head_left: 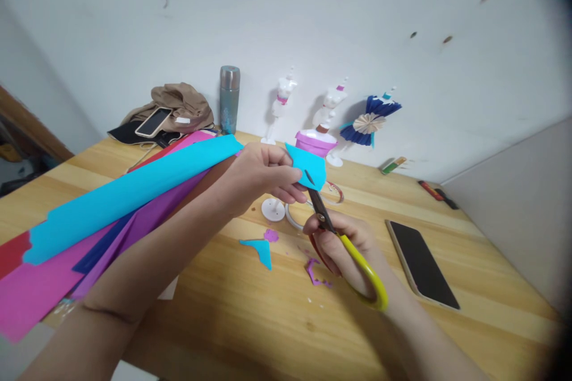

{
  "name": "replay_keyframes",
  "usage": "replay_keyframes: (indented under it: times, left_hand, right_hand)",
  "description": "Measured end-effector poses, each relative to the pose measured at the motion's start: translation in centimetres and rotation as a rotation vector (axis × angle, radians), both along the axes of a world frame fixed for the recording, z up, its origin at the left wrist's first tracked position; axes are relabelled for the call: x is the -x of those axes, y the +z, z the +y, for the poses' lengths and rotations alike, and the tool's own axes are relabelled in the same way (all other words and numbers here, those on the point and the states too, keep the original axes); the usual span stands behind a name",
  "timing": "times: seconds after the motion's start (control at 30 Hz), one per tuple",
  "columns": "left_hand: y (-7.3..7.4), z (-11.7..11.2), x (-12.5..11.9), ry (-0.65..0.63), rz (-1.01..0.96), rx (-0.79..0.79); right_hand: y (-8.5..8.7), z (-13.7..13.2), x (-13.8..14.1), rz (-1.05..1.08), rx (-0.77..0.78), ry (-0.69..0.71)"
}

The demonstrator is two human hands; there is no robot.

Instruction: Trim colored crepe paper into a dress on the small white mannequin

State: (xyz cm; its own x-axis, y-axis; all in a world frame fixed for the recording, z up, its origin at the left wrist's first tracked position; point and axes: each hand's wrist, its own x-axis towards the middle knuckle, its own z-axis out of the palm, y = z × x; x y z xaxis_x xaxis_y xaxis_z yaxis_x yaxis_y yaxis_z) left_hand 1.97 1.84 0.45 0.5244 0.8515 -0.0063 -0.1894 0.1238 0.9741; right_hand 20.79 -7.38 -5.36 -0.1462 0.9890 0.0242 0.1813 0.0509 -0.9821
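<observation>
Pale wall (111, 36) behind; light wooden bench (218, 309) below, bright crepe-like sheets (134, 187) fanned out at left. Left hand (263, 177): grip pinches a small bright-blue paper piece (314, 162) above the bench, mid-scene. Right hand (351, 241): grip wraps the yellow-handled, dark-bladed scissors (375, 289), blade tips overlapping the paper; unclear whether any paper lies between them. Blue offcut (263, 250) lies nearer.

Risks (judged): left fingertips sit near the blades, so a slip could nick them; thin, loosely supported paper could fold or tear if pulled askew; the left forearm could drag the sheets if it sweeps sideways.
</observation>
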Motion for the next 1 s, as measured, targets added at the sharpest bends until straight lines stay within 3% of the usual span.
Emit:
replay_keyframes:
  times: [0.23,0.53,0.7,1.0]
  left_hand:
    - [0.6,-0.7,0.3,0.011,-0.004,0.003]
    - [-0.2,0.5,0.6,-0.077,0.005,-0.053]
    - [0.3,-0.2,0.6,0.02,-0.002,-0.037]
    - [1.0,0.0,1.2,-0.02,0.096,-0.055]
  right_hand:
    - [-0.2,0.0,-0.1,-0.013,0.025,-0.02]
    - [-0.3,-0.1,-0.2,-0.009,0.011,-0.012]
    - [-0.4,-0.1,-0.1,-0.027,0.016,0.01]
    - [0.0,-0.2,-0.4,-0.009,-0.015,0.054]
